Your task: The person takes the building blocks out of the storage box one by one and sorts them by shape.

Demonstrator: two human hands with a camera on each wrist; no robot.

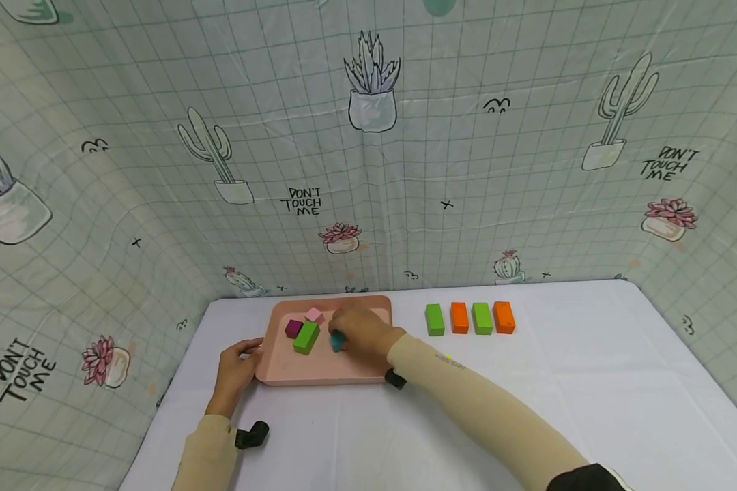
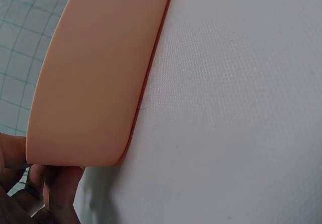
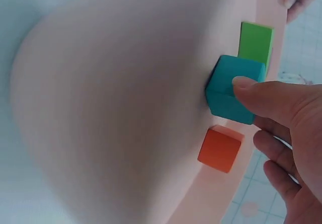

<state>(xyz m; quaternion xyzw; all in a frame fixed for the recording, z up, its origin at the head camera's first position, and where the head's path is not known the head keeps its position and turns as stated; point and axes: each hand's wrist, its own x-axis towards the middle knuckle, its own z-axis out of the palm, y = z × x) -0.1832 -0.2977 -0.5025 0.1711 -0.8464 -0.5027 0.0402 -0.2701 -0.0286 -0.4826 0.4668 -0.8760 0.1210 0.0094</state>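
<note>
My left hand (image 1: 236,372) grips the left side of a pink tray (image 1: 319,372); in the left wrist view its thumb is at the rim and fingers (image 2: 63,189) curl against the outside of the tray's end. Over the tray, my right hand (image 1: 362,331) pinches a teal block (image 3: 229,90), thumb on one face. A green rectangular block (image 1: 307,337), a dark magenta cube (image 1: 293,328) and a small pink block (image 1: 314,314) lie in the tray's left part. Beside the teal block in the right wrist view is an orange cube (image 3: 220,149), which my right hand hides in the head view.
To the right of the tray, green blocks (image 1: 435,320) and orange blocks (image 1: 459,318) alternate in a row on the white tabletop (image 1: 565,382). A small yellow spot (image 1: 447,356) shows by the right sleeve. A patterned cloth (image 1: 405,170) hangs behind the table.
</note>
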